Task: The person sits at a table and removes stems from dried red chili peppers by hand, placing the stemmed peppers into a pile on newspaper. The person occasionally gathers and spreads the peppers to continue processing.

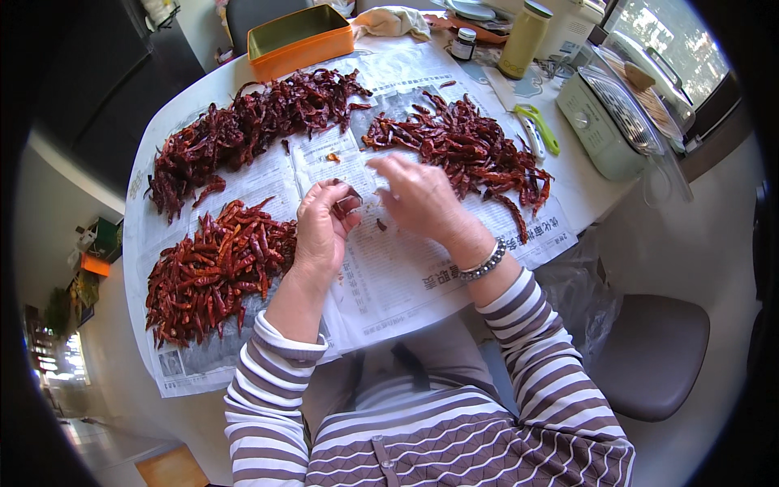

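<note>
My left hand [324, 222] pinches a small dark piece of dried chili [349, 192] between thumb and fingers. Just to its right, my right hand [420, 198] hovers with its fingers apart, slightly blurred; I see nothing in it. Both are above newspaper sheets [389, 304] spread on the table. A heap of whole dried red chilies [213, 274] lies left of my left hand. Beyond it stretches a long bank of darker, shrivelled chilies [243, 131]. Another heap of dark red dried chilies [456, 137] sits beyond my right hand. A loose chili fragment [381, 224] lies between the hands.
An orange rectangular box [301, 52] stands at the far edge beside a crumpled cloth [391, 22]. At right are a green-handled peeler [540, 128], a yellow-green bottle [524, 42], a dark jar [464, 44] and a pale green appliance [599, 125]. A brown chair [651, 359] stands right.
</note>
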### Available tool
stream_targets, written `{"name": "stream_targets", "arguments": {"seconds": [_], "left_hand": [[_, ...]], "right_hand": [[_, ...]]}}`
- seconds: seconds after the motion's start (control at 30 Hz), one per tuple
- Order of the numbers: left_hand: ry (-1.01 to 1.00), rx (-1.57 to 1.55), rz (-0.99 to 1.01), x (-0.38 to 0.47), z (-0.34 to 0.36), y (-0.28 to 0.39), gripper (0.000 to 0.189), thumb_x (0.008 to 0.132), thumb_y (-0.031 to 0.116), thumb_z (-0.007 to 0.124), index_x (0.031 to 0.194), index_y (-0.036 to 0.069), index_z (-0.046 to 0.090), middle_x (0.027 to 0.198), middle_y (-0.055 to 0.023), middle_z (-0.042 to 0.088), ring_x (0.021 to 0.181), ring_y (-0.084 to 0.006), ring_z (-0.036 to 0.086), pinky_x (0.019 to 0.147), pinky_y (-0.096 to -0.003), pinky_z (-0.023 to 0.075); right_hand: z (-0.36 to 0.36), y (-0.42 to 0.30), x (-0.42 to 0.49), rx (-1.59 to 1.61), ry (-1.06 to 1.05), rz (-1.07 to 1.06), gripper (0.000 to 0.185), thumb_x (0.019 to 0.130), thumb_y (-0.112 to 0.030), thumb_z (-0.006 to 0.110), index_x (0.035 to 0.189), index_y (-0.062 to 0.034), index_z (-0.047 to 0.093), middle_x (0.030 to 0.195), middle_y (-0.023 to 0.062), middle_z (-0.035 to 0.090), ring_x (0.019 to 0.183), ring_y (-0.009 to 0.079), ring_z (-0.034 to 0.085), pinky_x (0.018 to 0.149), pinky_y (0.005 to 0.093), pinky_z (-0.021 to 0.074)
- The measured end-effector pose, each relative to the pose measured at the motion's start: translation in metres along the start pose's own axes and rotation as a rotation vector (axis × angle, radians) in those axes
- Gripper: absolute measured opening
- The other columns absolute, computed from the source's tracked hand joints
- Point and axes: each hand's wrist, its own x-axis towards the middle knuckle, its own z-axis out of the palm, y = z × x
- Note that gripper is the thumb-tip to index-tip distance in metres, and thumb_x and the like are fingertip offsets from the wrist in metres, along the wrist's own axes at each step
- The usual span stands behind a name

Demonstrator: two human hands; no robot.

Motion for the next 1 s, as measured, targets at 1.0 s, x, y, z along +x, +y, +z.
{"name": "stream_targets", "arguments": {"seconds": [1.0], "left_hand": [[-0.146,-0.067,-0.146,0.01,-0.012,-0.006,0.02,0.093,0.01,0.059,0.112,0.006,0.063,0.09,-0.002,0.067,0.082,-0.0118,0.066,0.071,-0.0249,0.0576]], "right_hand": [[0.018,-0.005,0.002,0.154,0.134,0.07,0.02,0.083,-0.005,0.06,0.101,-0.0037,0.053,0.086,0.0179,0.063,0.076,0.0382,0.065,0.063,0.0477,0.0513]]}}
